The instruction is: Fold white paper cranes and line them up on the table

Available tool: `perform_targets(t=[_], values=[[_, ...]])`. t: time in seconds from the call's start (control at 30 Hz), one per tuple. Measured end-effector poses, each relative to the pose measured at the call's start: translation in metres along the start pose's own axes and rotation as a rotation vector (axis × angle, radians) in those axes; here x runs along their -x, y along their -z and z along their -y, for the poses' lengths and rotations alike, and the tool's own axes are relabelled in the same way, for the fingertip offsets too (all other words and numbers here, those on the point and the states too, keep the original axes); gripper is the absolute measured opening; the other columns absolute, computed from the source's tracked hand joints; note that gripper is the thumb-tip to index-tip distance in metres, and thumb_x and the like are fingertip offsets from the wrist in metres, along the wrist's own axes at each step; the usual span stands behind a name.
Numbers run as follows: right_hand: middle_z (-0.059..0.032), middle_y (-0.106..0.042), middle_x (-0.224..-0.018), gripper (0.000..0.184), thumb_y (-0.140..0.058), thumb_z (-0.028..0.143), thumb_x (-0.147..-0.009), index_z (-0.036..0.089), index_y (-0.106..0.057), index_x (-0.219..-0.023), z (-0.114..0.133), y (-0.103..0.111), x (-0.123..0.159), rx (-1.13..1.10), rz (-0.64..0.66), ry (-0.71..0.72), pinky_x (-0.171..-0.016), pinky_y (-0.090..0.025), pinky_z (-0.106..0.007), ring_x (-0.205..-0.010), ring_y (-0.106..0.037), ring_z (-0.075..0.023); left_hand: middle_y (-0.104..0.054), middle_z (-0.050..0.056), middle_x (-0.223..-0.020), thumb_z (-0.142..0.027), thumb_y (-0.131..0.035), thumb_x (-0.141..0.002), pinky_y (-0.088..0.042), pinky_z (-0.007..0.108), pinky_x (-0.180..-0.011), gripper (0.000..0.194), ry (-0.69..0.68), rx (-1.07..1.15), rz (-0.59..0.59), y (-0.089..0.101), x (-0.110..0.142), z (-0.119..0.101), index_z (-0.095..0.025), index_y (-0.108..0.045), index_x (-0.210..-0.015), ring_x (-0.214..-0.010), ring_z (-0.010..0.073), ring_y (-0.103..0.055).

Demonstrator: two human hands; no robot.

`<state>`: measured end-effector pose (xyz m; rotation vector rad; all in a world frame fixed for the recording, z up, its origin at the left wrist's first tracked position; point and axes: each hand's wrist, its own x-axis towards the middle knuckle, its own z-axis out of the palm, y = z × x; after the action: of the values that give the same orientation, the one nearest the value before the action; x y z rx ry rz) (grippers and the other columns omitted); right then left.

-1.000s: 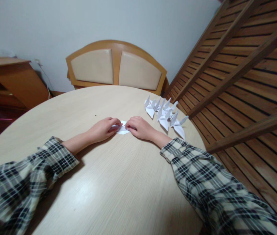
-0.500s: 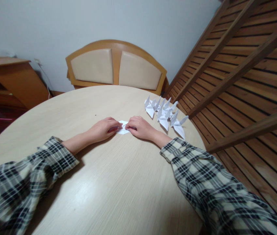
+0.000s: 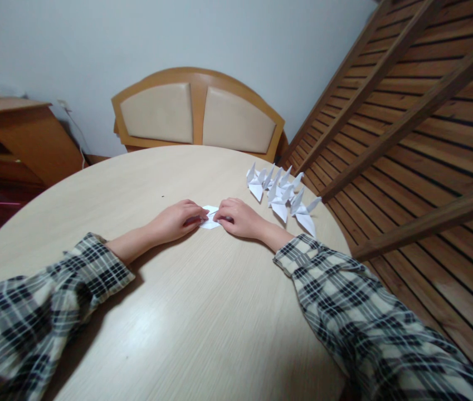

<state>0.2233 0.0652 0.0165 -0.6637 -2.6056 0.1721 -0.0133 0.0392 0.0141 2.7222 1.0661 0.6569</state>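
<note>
A small piece of folded white paper [image 3: 210, 224] lies on the round wooden table [image 3: 169, 312], between my two hands. My left hand [image 3: 180, 216] grips its left side, fingers curled and thumb on the paper. On the opposite side my right hand [image 3: 239, 216] pinches the paper between thumb and fingers. A thin dark line, a fold or a gap, shows in the paper's middle. Its outer ends are covered by my fingers.
Several folded white paper cranes [image 3: 278, 203] stand grouped near the table's right edge, beyond my right hand. A padded wooden headboard [image 3: 198, 111] rises behind the table. Wooden slats [image 3: 386, 133] slope along the right, and a brown desk [image 3: 14, 133] stands at left.
Both hands keep nearly the same place on the paper. Only slight shifts of the fingers show.
</note>
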Motion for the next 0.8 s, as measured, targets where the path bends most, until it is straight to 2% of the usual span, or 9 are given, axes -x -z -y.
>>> perform_targets(t=[0.17,0.33,0.47,0.63,0.8], values=[[-0.0058,-0.066,-0.092,0.02,-0.052,0.015,-0.087,0.017,-0.069,-0.097,0.0,-0.005,0.0,-0.036,-0.088,-0.086,-0.086,-0.04,-0.032,-0.09,-0.056,-0.0179,-0.071,0.01,-0.105,-0.021,-0.052,-0.09,-0.049,0.038,-0.088,0.02,-0.043,-0.002,-0.016,-0.001,0.0,0.0,-0.017,-0.067,-0.103,-0.098,0.0224,-0.06],[-0.0073,-0.067,-0.101,0.025,-0.047,0.015,-0.09,0.017,-0.069,-0.102,0.001,-0.004,0.0,0.118,-0.193,-0.291,-0.09,-0.035,-0.036,-0.101,-0.054,-0.0217,-0.07,0.01,-0.105,-0.023,-0.05,-0.093,-0.051,0.036,-0.086,0.022,-0.089,0.031,0.002,0.0,0.001,-0.006,-0.017,-0.067,-0.106,-0.098,0.0213,-0.061],[-0.0076,-0.068,-0.094,0.022,-0.048,0.02,-0.09,0.018,-0.07,-0.095,0.004,-0.002,0.0,0.24,-0.152,-0.412,-0.085,-0.032,-0.038,-0.096,-0.054,-0.0238,-0.07,0.01,-0.106,-0.024,-0.049,-0.095,-0.051,0.035,-0.086,0.024,-0.129,0.036,0.035,0.001,0.001,-0.01,-0.018,-0.066,-0.111,-0.099,0.0206,-0.061],[-0.0079,-0.066,-0.085,0.024,-0.048,0.026,-0.092,0.017,-0.069,-0.083,0.014,-0.003,-0.003,0.301,-0.087,-0.411,-0.079,-0.031,-0.038,-0.088,-0.053,-0.0231,-0.07,0.01,-0.105,-0.025,-0.047,-0.096,-0.051,0.034,-0.085,0.024,-0.14,-0.011,0.045,0.001,0.001,-0.015,-0.019,-0.066,-0.108,-0.099,0.0207,-0.061],[-0.0091,-0.065,-0.089,0.022,-0.048,0.022,-0.091,0.017,-0.068,-0.082,0.021,-0.006,-0.004,0.244,-0.076,-0.448,-0.08,-0.034,-0.037,-0.09,-0.052,-0.023,-0.07,0.009,-0.105,-0.022,-0.047,-0.094,-0.05,0.034,-0.084,0.022,-0.145,-0.071,0.056,0.001,0.001,-0.018,-0.019,-0.065,-0.108,-0.097,0.0213,-0.061]])
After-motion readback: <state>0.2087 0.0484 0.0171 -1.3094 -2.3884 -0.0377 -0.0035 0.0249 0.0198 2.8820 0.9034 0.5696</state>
